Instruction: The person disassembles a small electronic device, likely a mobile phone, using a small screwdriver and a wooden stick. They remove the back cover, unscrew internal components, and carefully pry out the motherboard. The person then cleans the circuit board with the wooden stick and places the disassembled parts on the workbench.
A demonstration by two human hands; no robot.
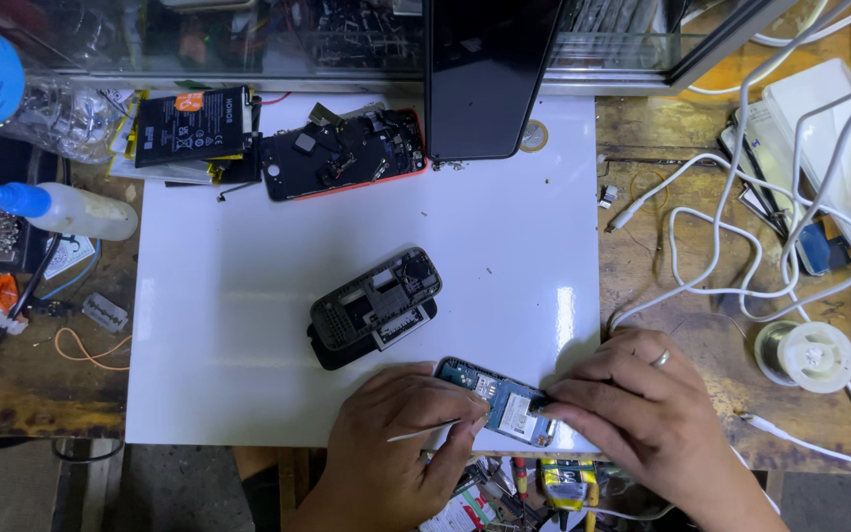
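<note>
right now the blue circuit board (500, 401) lies flat near the front edge of the white worktop (248, 325), its long axis slanting from upper left down to lower right. both hands bracket it: the left hand (398, 438) comes in from the lower left, fingers pinched narrow on a thin white stick (425, 431) whose tip points at the board's middle; the right hand (632, 414) presses its fingers (556, 402) on the board's right end. a dark phone frame (374, 305) sits just beyond.
</note>
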